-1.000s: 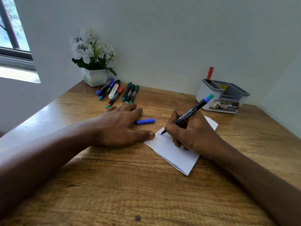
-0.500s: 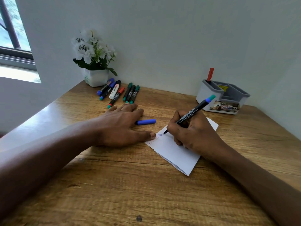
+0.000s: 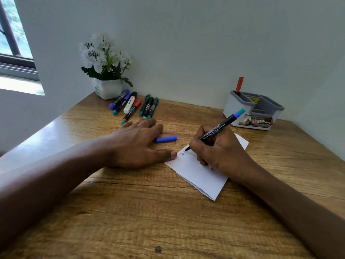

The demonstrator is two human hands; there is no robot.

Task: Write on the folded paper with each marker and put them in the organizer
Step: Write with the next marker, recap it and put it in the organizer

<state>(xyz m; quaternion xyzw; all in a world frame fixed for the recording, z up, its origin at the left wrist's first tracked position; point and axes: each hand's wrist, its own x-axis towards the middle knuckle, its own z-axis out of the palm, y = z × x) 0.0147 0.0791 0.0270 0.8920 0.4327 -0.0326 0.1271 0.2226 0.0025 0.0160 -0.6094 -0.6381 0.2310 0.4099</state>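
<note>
A folded white paper (image 3: 199, 174) lies on the wooden desk. My right hand (image 3: 220, 152) grips a black marker (image 3: 218, 130) with a blue and teal end, its tip touching the paper's upper left, where small blue and red marks show. My left hand (image 3: 138, 144) lies flat, fingers spread, with the thumb tip on the paper's left corner. A blue cap (image 3: 166, 139) lies just beyond my left thumb. Several markers (image 3: 134, 106) lie in a group at the back. A grey and white organizer (image 3: 253, 111) stands at the back right with a red marker (image 3: 239, 84) upright in it.
A white pot of white flowers (image 3: 107, 71) stands in the back left corner against the wall. A window (image 3: 15, 53) is at the far left. The desk meets walls at the back and on the right.
The marker tip has shifted slightly right along the paper, and a little more blue writing shows. My left hand and the cap have stayed put.
</note>
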